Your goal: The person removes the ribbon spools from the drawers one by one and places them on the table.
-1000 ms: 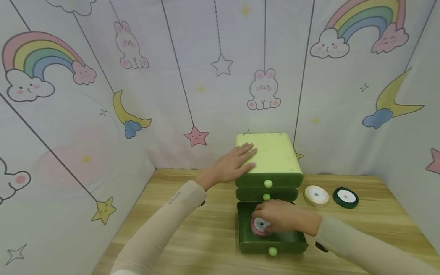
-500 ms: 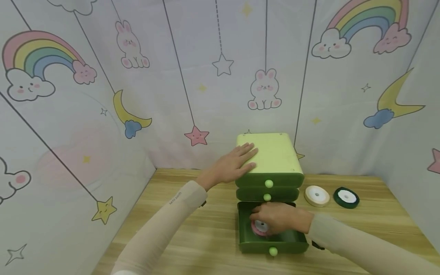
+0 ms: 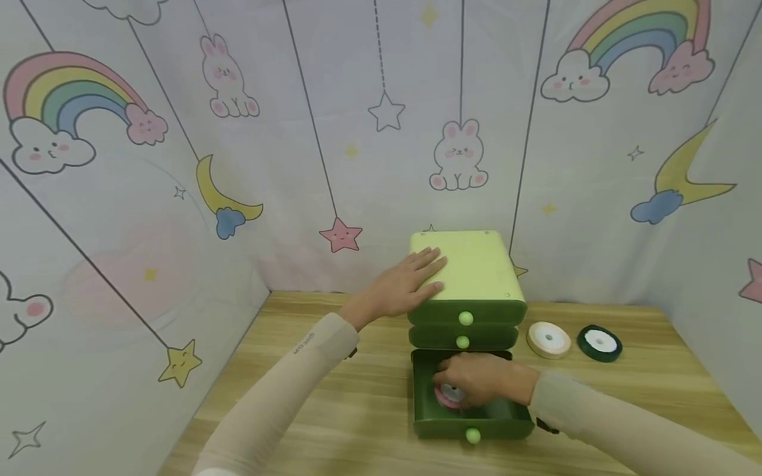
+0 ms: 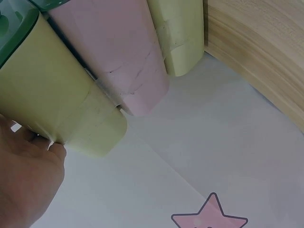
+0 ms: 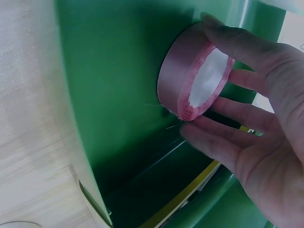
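Note:
A small chest of drawers with a pale yellow-green top (image 3: 473, 264) and dark green fronts stands on the table. My left hand (image 3: 403, 284) rests flat on the left part of that top, fingers spread. The lowest drawer (image 3: 428, 423) is pulled out, and inside it lies a spool of pink ribbon (image 3: 448, 396) with a white core. My right hand (image 3: 479, 378) reaches into the drawer from the right and grips the spool. In the right wrist view, the thumb (image 5: 228, 35) lies at one edge of the pink ribbon roll (image 5: 175, 76), fingers curved along the other side.
To the right of the chest lie a cream ribbon spool (image 3: 549, 340) and a dark green ribbon spool (image 3: 600, 342) on the wooden table (image 3: 333, 403). The two upper drawers are closed. Patterned fabric walls (image 3: 381, 178) enclose the table's back and sides.
My right hand and forearm have shifted slightly left, and the hand covers a little more of the pink ribbon spool. My left hand stays on the chest's top.

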`<state>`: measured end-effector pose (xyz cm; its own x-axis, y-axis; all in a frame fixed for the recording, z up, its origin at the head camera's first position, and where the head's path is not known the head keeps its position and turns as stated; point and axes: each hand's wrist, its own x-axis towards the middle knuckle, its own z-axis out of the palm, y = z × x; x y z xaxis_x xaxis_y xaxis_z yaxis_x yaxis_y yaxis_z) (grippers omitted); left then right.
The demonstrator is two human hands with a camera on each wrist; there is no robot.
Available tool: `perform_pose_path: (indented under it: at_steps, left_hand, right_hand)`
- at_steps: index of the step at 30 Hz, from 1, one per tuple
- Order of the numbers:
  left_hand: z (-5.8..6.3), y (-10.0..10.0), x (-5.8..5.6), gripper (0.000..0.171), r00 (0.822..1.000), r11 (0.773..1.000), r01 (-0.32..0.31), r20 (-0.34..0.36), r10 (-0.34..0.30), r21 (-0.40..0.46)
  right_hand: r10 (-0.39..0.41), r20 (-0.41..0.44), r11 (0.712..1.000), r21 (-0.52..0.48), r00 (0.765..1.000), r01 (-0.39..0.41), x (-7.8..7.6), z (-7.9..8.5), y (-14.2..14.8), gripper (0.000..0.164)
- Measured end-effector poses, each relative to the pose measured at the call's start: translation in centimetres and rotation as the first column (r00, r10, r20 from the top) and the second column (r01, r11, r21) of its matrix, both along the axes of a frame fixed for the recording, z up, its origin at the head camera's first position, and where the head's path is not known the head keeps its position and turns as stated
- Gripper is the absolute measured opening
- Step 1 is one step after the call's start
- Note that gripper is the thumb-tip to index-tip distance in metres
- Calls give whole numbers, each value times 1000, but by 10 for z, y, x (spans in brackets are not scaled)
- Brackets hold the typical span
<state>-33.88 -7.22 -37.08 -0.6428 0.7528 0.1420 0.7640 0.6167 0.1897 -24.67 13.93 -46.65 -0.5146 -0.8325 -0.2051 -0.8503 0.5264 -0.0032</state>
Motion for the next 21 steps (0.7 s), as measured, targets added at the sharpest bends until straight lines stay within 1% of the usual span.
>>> perform_pose_path:
  at_steps: [8, 15, 21]
  left_hand:
    - [-2, 0, -2, 67, 1000, 1000, 3, -3, -3, 11]
    - [-2, 0, -1, 68, 1000, 1000, 5, -4, -5, 8]
    - [-1, -1, 1, 67, 1000, 1000, 10, 0, -10, 9]
  right_hand:
    - [21, -9, 999, -39, 1000, -21, -1, -1, -1, 35]
    - [14, 0, 999, -52, 1000, -14, 0, -1, 2, 40]
    - [-4, 31, 994, -106, 1000, 7, 3, 6, 7, 43]
